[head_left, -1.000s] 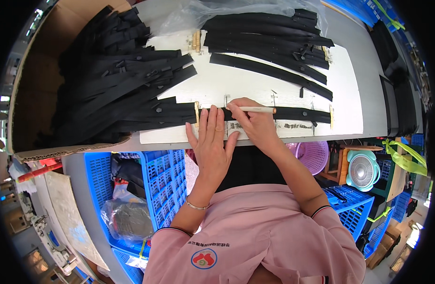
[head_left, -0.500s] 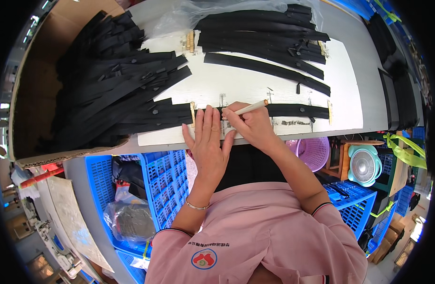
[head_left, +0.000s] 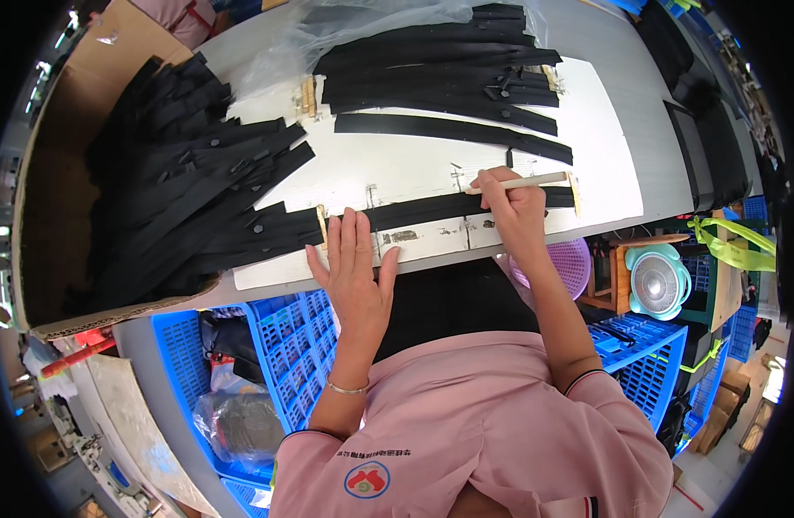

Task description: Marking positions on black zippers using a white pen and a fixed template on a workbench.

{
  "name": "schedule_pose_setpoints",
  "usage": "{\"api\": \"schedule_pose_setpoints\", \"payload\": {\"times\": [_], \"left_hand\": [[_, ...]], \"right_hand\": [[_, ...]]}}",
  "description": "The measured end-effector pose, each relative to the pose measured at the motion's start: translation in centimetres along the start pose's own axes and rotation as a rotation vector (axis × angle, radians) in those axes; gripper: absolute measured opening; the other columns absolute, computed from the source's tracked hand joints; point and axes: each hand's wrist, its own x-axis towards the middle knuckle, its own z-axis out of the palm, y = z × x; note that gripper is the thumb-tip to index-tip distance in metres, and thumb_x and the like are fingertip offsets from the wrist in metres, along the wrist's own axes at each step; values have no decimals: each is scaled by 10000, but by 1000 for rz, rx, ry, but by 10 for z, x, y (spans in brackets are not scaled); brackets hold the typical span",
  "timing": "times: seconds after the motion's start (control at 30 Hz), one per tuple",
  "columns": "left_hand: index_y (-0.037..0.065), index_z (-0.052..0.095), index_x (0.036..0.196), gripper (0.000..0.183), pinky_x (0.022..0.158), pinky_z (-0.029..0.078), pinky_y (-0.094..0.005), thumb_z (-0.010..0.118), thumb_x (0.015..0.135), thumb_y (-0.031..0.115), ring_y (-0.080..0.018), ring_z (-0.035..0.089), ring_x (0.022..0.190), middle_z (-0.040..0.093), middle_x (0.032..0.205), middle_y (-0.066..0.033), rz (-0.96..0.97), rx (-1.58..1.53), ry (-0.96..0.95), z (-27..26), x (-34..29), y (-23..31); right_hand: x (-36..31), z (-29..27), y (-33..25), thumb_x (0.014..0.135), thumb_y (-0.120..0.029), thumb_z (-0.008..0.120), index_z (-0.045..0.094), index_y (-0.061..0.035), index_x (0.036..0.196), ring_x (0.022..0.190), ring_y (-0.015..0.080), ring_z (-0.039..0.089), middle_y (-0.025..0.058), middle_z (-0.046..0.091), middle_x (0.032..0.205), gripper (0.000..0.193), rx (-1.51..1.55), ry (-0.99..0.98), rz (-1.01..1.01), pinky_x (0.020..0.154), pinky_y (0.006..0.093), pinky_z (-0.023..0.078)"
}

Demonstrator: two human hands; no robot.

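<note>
My right hand (head_left: 519, 216) grips a slim white pen (head_left: 542, 180), its writing end down at a long black zipper strip (head_left: 423, 209). This strip lies crosswise on a white board (head_left: 617, 164) that bears dark marks. Flat on the strip's left part, near a small tan stop (head_left: 322, 226), rests my left hand (head_left: 354, 272), fingers stretched out and holding nothing. Just beyond lies another single black strip (head_left: 449, 131) with a small pull hanging from it. The pen's tip is partly hidden by my fingers.
A cardboard box (head_left: 47, 173) on the left overflows with black strips (head_left: 181, 173). More strips (head_left: 423, 69) lie at the far side beside clear plastic (head_left: 280, 52). Blue crates (head_left: 285, 354), a purple basket (head_left: 565, 263) and a turquoise fan (head_left: 658, 283) stand below the table edge.
My right hand has moved right along the strip with the pen. My left hand stays flat by the left stop. The whole view has shifted slightly.
</note>
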Motion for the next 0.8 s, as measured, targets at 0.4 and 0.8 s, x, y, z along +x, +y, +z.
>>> {"api": "schedule_pose_setpoints", "payload": {"times": [0.4,0.8], "left_hand": [[32,508,1517,610,1252,91,-556,701,974,232,-329,352,1527,474,1594,-134,-18,-50,20,-5,5,11],[53,774,1027,160,985,416,-386,781,869,69,-254,624,1068,711,1137,-66,121,-408,87,31,49,65]], "right_hand": [[2,5,13,1019,-150,647,759,16,915,581,51,513,12,625,654,226,-107,-51,-122,525,226,373],[1,6,21,1003,-118,657,744,23,902,591,63,566,26,655,670,194,-112,-17,-190,537,233,430]]}}
